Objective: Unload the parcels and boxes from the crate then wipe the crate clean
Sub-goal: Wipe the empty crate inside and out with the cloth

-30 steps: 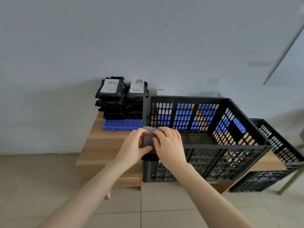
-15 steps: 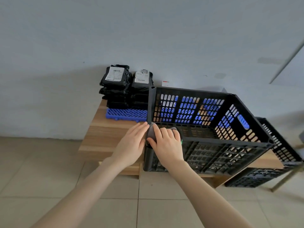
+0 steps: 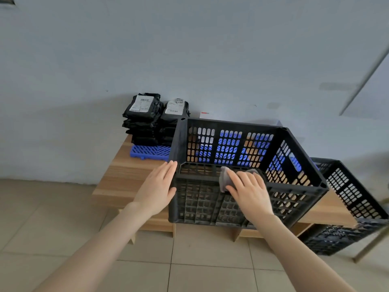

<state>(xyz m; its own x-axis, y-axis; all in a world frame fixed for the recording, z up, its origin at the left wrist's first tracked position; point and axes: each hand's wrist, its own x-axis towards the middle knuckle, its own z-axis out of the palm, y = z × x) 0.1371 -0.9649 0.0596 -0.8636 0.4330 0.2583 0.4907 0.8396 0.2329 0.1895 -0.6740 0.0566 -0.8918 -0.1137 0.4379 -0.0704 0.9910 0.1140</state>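
Bare left hand point(image 3: 156, 191), bare right hand point(image 3: 250, 193); bare forearms point(image 3: 101, 245).

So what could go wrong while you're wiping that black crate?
1. The crate seems to hang past the table's near edge. The right hand pressing the grey cloth on its near rim might tip it, though the left hand steadies its side.
2. The cloth could catch in the crate's holes.
3. A shove backwards might knock the stacked black parcels just behind it.
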